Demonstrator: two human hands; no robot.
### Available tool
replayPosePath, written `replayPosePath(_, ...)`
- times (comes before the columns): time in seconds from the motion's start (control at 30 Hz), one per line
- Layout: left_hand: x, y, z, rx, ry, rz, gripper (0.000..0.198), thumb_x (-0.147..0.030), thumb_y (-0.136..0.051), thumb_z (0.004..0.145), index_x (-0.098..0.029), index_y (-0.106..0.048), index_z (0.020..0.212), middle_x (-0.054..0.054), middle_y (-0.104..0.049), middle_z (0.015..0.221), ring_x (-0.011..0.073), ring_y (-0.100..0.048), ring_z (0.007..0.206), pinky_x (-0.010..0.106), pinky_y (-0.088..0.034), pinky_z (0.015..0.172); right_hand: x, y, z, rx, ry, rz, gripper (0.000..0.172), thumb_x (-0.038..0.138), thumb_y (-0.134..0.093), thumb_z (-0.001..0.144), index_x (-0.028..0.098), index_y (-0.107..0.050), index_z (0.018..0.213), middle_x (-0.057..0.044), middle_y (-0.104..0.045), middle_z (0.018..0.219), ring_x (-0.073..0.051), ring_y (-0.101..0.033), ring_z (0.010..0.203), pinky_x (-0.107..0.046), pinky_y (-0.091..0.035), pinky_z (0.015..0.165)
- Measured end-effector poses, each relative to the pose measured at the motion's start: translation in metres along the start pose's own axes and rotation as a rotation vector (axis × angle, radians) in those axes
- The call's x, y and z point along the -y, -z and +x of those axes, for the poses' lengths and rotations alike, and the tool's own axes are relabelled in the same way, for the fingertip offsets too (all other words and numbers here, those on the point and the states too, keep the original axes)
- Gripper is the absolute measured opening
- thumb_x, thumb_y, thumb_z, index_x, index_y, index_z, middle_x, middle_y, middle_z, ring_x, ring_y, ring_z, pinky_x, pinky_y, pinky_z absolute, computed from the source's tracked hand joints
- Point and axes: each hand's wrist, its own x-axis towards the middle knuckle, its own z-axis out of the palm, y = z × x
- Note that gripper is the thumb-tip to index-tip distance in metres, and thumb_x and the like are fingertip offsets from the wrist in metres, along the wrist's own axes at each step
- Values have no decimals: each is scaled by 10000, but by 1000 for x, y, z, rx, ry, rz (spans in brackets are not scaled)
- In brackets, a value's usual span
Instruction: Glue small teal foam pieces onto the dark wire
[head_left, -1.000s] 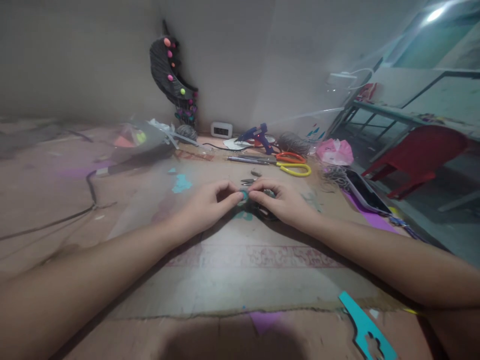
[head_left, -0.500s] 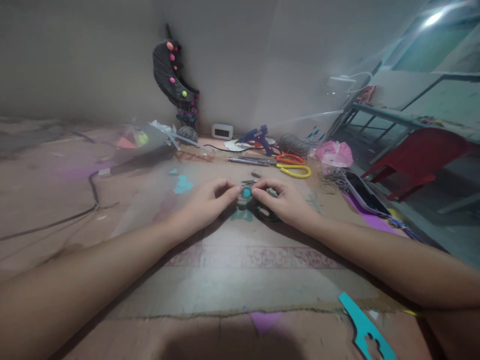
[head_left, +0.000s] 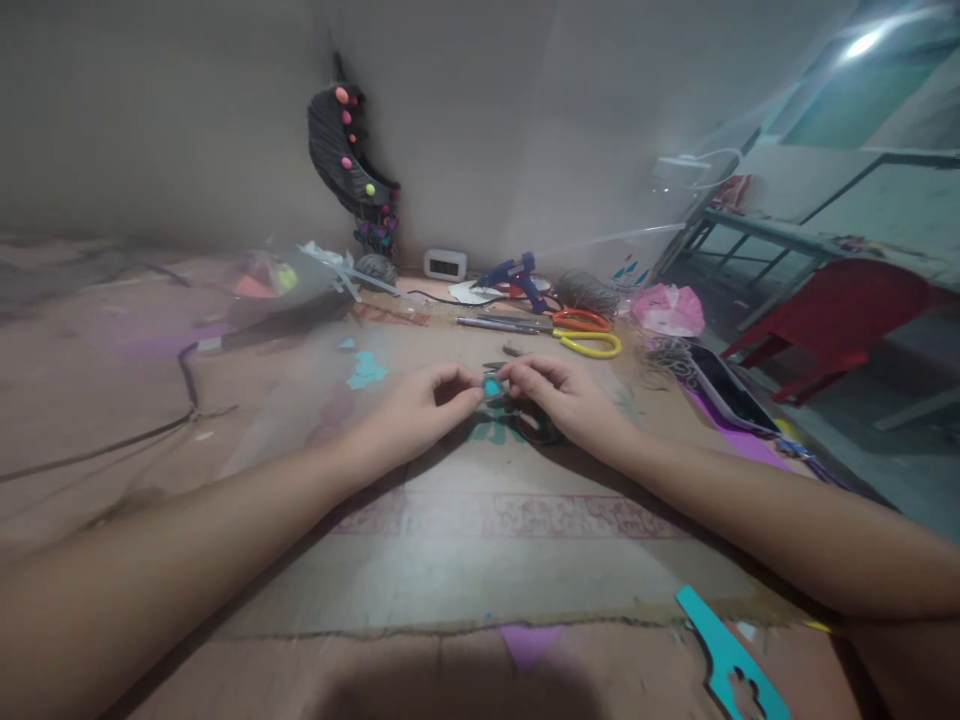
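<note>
A small teal piece [head_left: 492, 388], perhaps foam or paper, is held up between my two hands over the cardboard sheet [head_left: 480, 580]. My left hand [head_left: 427, 405] pinches its left side between thumb and index finger. On the other side, my right hand [head_left: 562, 398] has thumb and fingertips closed at the piece's right edge. Small scissors with dark handles [head_left: 538, 430] lie under my right hand, partly hidden by it. To the left rest several teal scraps [head_left: 366, 370].
Behind my hands are large scissors with orange and yellow handles [head_left: 589, 342], a blue glue gun [head_left: 516, 278], grey yarn [head_left: 589, 292] and a small white clock [head_left: 445, 264]. A phone [head_left: 733, 390] lies right. A teal cutout [head_left: 727, 650] is near the front edge.
The teal piece has turned slightly between my fingers. My right fingertips have shifted a little up and left around its edge; my left hand stays nearly in place.
</note>
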Motion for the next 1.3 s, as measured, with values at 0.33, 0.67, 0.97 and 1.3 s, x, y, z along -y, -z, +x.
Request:
replayPosePath(0.33, 3, -1, 1, 4, -20, -61, 241, -381, -547, 893, -193, -675, 972, 23, -703, 933, 166, -610, 821, 265, -448, 729, 1, 1, 1, -7, 13, -79, 197, 349, -601, 865, 181, -685, 804, -9, -705, 795, -159, -648, 780, -274, -478, 737)
replayPosePath(0.67, 6, 0, 3, -64, 22, -168, 302, -426, -513, 912, -180, -553, 741, -10, -545, 709, 138, -512, 691, 276, -406, 658, -5, 16, 16, -201, 7, -45, 221, 323, -537, 904, 161, -684, 932, -31, -683, 807, -160, -639, 751, -280, -495, 701)
replayPosePath(0.97, 8, 1, 3, -26, -23, -117, 267, -396, -484, 919, -190, -555, 764, -11, -557, 731, 148, -524, 728, 288, -403, 693, -46, 26, 32, -66, 233, -517, 170, 233, -621, 862, 174, -661, 1016, -101, -688, 1032, -248, -623, 984, -394, -477, 878)
replayPosePath(1.3, 6, 0, 3, -9, -23, -80, 276, -420, -511, 901, -182, -579, 779, -1, -598, 734, 148, -539, 706, 272, -419, 670, -57, 24, 36, 74, 164, -594, 300, 173, -674, 840, 173, -682, 1139, -95, -692, 1028, -219, -610, 933, -367, -478, 845)
